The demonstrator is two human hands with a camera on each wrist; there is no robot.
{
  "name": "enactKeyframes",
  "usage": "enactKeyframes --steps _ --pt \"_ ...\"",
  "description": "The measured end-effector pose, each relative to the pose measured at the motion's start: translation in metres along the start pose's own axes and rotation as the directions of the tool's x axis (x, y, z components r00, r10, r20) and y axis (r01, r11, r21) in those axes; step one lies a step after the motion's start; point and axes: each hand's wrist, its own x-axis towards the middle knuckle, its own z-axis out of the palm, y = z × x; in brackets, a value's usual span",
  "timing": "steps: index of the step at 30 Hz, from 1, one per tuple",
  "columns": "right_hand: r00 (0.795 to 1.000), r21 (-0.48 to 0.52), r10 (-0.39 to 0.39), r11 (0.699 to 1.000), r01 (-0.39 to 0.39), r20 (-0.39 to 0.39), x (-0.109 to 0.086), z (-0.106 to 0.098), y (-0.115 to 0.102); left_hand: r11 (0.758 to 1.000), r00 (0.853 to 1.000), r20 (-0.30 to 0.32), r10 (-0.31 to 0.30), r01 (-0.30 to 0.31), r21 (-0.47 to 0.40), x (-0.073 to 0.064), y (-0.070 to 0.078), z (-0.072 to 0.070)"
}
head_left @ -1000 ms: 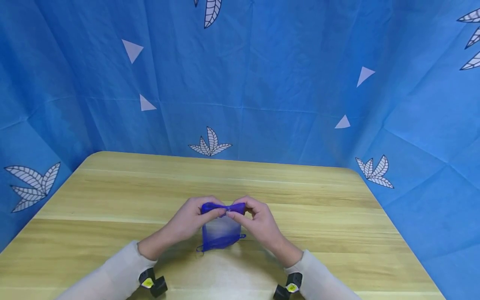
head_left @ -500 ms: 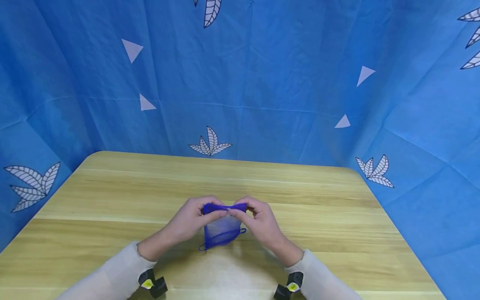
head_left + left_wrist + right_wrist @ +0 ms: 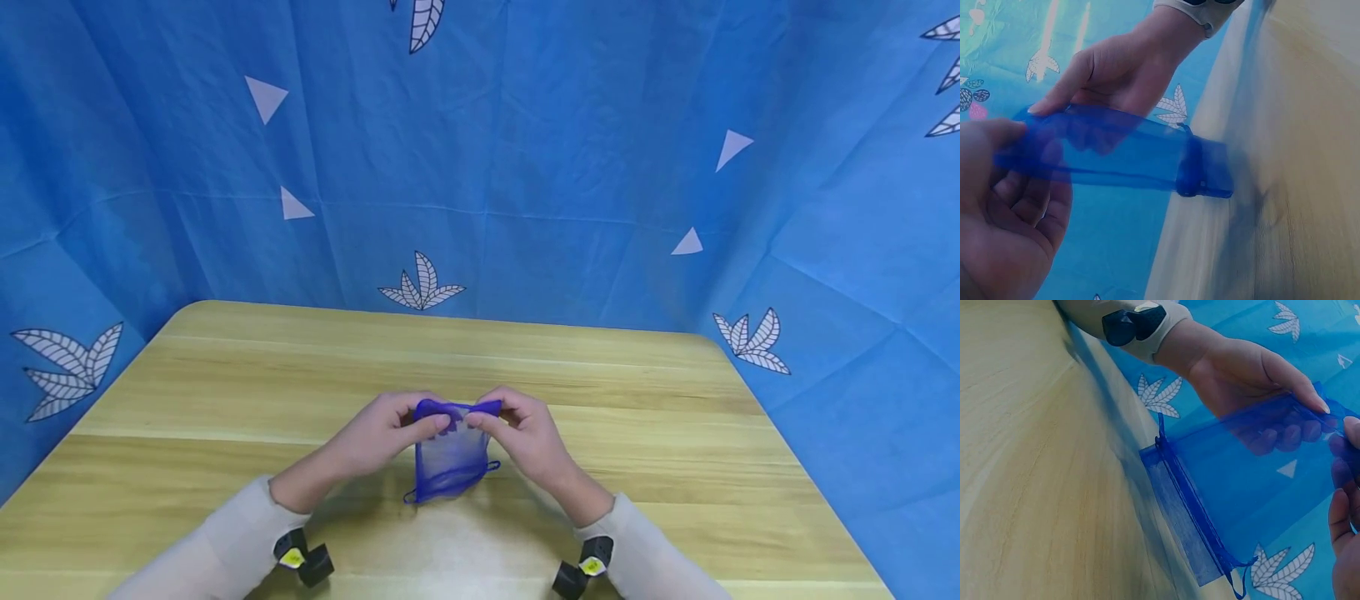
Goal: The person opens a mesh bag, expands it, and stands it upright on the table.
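A sheer blue organza drawstring pouch (image 3: 452, 458) hangs between the hands over the middle of the table. My left hand (image 3: 378, 433) pinches one corner of its upper edge between thumb and fingers. At the opposite corner, my right hand (image 3: 532, 437) pinches the same edge. The drawstring end points down, with a small cord loop sticking out at each side. Through the thin fabric of the pouch (image 3: 1229, 481), the left hand's curled fingers show in the right wrist view. Nothing is seen inside the pouch (image 3: 1129, 150) in the left wrist view.
The wooden tabletop (image 3: 247, 375) spreads out around the hands. Behind and beside it hangs a blue curtain (image 3: 555, 167) printed with white leaves and triangles. A small black device (image 3: 303, 558) is strapped at each wrist.
The thumbs have drawn apart, and the pouch's upper edge, bunched before, is spread wider. Hands and pouch have shifted slightly to the right, the right hand most.
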Motion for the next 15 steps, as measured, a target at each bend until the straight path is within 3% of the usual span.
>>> enactKeyframes --steps 8,15 --pt "1.0 0.024 0.012 1.0 -0.013 0.015 -0.0001 -0.0016 -0.0011 1.0 0.998 -0.063 0.002 0.0 0.023 0.0001 0.0035 0.0005" --pt "0.999 0.057 0.035 0.998 -0.032 -0.041 0.0011 -0.0025 -0.0011 0.999 0.989 -0.143 0.041 -0.035 0.038 -0.0008 0.0022 0.0018"
